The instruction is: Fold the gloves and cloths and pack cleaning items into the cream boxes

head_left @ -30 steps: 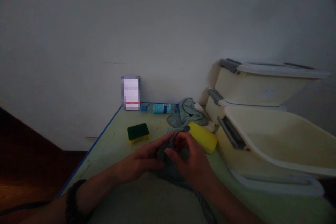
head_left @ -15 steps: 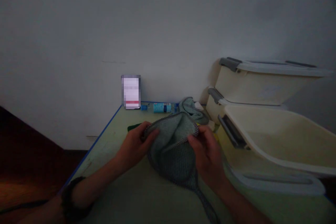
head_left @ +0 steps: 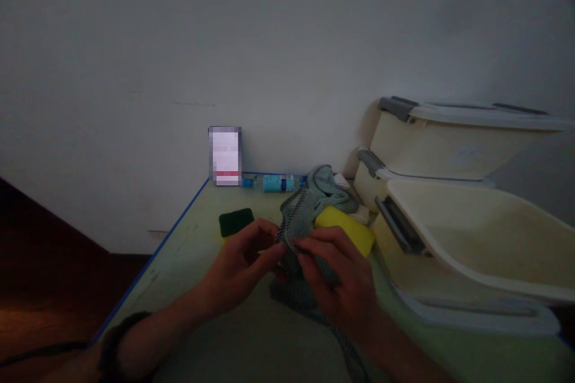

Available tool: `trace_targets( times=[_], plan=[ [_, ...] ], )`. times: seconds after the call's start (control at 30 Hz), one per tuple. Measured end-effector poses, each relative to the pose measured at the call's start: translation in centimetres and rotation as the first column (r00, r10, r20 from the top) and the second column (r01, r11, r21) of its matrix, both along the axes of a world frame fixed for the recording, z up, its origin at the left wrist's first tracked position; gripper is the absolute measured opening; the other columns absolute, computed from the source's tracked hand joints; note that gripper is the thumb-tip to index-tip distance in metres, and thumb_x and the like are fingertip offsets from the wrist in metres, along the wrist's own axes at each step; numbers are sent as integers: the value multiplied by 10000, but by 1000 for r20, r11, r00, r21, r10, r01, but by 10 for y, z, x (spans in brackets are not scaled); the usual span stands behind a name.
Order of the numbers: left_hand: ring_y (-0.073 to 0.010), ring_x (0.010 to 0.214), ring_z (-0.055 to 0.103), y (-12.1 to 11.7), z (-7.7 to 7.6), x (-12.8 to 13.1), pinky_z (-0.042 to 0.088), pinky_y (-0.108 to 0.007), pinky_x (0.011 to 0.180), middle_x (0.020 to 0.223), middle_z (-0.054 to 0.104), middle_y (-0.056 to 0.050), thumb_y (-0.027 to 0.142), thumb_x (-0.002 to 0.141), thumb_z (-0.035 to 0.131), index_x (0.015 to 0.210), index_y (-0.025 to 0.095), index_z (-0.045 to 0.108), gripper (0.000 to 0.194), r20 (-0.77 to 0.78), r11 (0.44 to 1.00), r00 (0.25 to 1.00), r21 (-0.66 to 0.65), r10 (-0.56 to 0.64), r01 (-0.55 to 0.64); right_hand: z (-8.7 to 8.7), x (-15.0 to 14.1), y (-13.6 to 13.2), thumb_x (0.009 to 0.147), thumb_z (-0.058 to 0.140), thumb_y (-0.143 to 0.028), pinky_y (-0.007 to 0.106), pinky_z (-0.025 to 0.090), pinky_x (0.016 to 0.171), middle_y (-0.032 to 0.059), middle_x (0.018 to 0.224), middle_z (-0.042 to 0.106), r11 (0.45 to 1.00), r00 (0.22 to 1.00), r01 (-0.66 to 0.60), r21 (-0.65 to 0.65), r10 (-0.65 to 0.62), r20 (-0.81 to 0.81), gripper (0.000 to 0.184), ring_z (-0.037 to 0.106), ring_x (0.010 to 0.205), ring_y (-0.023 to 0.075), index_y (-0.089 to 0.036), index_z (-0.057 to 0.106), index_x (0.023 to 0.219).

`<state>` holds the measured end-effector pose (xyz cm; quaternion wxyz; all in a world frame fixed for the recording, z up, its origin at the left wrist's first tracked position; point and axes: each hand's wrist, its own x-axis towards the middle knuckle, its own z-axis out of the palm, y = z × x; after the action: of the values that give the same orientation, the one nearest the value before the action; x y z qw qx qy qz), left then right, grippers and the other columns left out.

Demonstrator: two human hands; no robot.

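Observation:
Between my hands, above the table, is a grey-green cloth (head_left: 300, 222) with a dark-and-white striped trim. It is bunched narrow, and its lower part trails down toward me behind my right hand. My left hand (head_left: 245, 266) pinches the trimmed edge from the left, thumb against the fabric. My right hand (head_left: 344, 275) grips the cloth from the right with thumb and fingers close to the left hand's fingertips. A green-topped sponge (head_left: 236, 222) lies just beyond my left hand. Behind my right hand is a flat yellow piece (head_left: 353, 232), partly covered by the fingers.
A second grey-green cloth (head_left: 327, 184) lies crumpled near the wall. Beside it a plastic bottle (head_left: 276, 184) rests on its side, and a device with a lit screen (head_left: 225, 155) stands upright. Pale lidded bins (head_left: 404, 263) take up the table's right side. A blue edge (head_left: 175, 220) borders the table.
The cloth was spread wide like an open pouch; now it is gathered narrow. My hands have come together, uncovering the sponge and the yellow piece.

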<state>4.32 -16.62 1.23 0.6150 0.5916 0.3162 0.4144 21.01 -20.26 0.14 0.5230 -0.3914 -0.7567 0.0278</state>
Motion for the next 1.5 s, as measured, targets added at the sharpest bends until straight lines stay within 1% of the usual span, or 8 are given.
trace_targets(
  times=[0.17,0.37,0.73,0.9,1.07,1.27,1.4,1.5],
  plan=[
    [-122,610,620,1,-2,0,561,-235,570,686,618,0,236,767,634,811,158,567,112,2,999,1000,21,-26,26,-6,-1,2,810,545,-110,300,507,682,48,880,561,1000,999,14,-5,-14,32,256,561,800,151,-209,594,1041],
    [-130,606,611,3,-1,0,576,-254,525,680,613,8,262,738,658,774,161,558,147,28,993,992,-13,120,-120,-6,0,3,793,552,-93,322,494,651,44,848,560,996,995,74,46,-77,67,282,550,776,161,-226,601,1036],
    [-125,653,612,0,-3,2,552,-239,605,711,621,-1,248,747,652,783,165,571,121,44,998,998,28,53,-54,-9,2,3,817,522,-109,336,474,647,46,884,540,999,985,41,11,-42,166,439,518,782,173,-276,523,1224],
    [-119,649,596,0,-3,2,525,-223,595,725,611,11,227,722,674,783,177,552,145,42,997,996,22,73,-74,-6,2,0,821,497,-121,372,475,758,83,998,524,994,978,-58,-92,75,196,481,504,900,195,-206,465,1293],
    [-95,694,562,1,-7,-1,486,-177,628,752,589,14,191,755,641,818,182,546,114,44,992,996,96,76,-80,-1,6,-2,848,408,-91,349,458,866,93,1112,479,944,960,-196,-265,240,144,519,477,1015,184,-200,382,1355],
    [-114,767,545,3,-15,-3,491,-207,673,819,549,10,158,734,645,871,202,492,210,16,982,999,180,50,-52,-2,7,-1,854,374,-49,297,458,861,71,1089,469,923,952,-241,-301,285,112,529,477,1003,151,-234,383,1350],
    [-109,721,531,3,-14,-4,452,-209,639,787,540,7,132,769,547,854,188,498,113,-56,956,989,269,137,-117,-1,9,0,872,384,-85,315,432,918,69,1147,443,955,980,-145,-258,176,98,468,462,1072,153,-256,421,1307],
    [-103,641,477,8,0,-4,397,-209,561,729,511,19,143,755,492,832,180,502,86,-49,931,973,305,226,-201,7,11,8,868,455,-167,381,362,1004,77,1291,364,982,999,-5,-190,15,49,437,386,1199,189,-265,404,1291]
  ],
)
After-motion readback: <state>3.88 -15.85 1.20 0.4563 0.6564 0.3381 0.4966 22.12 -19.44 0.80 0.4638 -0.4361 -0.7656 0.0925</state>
